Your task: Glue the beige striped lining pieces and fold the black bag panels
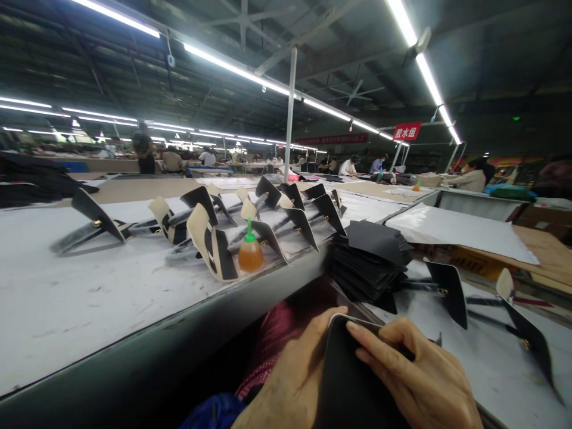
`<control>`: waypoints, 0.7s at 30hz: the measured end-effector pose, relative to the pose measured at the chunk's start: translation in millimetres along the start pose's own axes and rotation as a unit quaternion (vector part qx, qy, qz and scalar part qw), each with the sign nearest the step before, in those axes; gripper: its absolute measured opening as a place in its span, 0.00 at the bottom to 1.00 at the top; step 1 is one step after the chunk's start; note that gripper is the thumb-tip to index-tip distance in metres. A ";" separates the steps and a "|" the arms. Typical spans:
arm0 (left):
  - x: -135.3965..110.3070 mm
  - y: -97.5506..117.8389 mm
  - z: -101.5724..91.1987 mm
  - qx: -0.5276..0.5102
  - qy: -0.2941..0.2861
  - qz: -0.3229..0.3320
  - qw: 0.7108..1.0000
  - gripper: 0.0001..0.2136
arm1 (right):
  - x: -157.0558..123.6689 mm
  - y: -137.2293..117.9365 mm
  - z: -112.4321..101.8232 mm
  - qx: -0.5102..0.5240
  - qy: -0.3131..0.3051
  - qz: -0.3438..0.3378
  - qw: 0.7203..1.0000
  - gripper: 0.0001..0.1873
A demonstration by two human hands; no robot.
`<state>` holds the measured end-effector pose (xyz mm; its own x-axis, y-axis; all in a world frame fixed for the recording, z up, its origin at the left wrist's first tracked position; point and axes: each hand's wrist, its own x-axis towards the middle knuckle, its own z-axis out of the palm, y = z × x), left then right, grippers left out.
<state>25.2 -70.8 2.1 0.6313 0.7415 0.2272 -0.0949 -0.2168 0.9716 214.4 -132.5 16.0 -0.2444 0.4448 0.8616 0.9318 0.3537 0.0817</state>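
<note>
A black leather piece [353, 381] with a rounded top edge is held low in the middle of the view. My left hand [290, 375] grips its left edge, thumb along the top. My right hand [420, 375] pinches its right side, fingers curled over the front. Just beyond lies a stack of black leather pieces [370, 256] on the white table [89, 298]. Further back, several folded black-and-cream flap pieces [214, 244] with metal snaps stand in rows. A small orange glue bottle [250, 250] with a green nozzle stands among them.
More flap pieces [451, 286] lie on the table at right, beside white paper [456, 229] and cardboard. Dark fabric [31, 179] is piled at far left. Other people [473, 176] work at distant tables under strip lights. A white pole [290, 113] rises behind.
</note>
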 end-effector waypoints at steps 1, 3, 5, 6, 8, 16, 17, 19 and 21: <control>1.2 1.2 -0.6 0.000 -0.005 -0.009 1.000 0.19 | 0.3 -0.1 -0.4 -0.004 -0.001 -0.002 1.000 0.14; 3.1 3.3 -1.3 0.001 -0.028 -0.010 1.000 0.21 | 0.8 -0.2 -1.6 -0.013 -0.005 -0.009 1.000 0.15; 3.9 4.0 -1.9 0.010 -0.060 0.009 0.998 0.21 | 1.2 -0.4 -3.3 -0.021 -0.015 -0.017 1.000 0.15; 3.7 3.3 -2.4 0.021 -0.072 0.018 0.997 0.22 | 1.3 -0.5 -4.1 -0.023 -0.018 -0.020 0.999 0.16; 2.4 -0.7 -4.4 0.063 -0.078 0.033 0.994 0.22 | 1.4 -1.0 -5.6 -0.028 -0.018 -0.026 0.999 0.16; 6.1 -20.6 -14.9 0.097 -0.109 0.134 0.980 0.20 | -1.4 -2.6 -4.6 -0.048 -0.026 -0.022 0.998 0.16; 7.5 -20.5 -14.7 0.087 -0.106 0.142 0.980 0.19 | -1.7 -2.4 -3.9 -0.052 -0.028 -0.022 0.998 0.16; 8.8 -19.3 -13.7 0.079 -0.084 0.123 0.986 0.17 | -2.3 -2.1 -2.7 -0.061 -0.030 -0.022 0.997 0.17; 7.8 -18.6 -12.4 0.083 -0.043 0.076 0.993 0.18 | -2.5 -2.2 -2.0 -0.069 -0.035 -0.024 0.997 0.18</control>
<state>22.4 -53.1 -13.4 0.6829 0.6376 0.3565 -0.0694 -0.4292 0.9006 213.5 -136.0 14.7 -0.3041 0.4878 0.8183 0.9451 0.2624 0.1948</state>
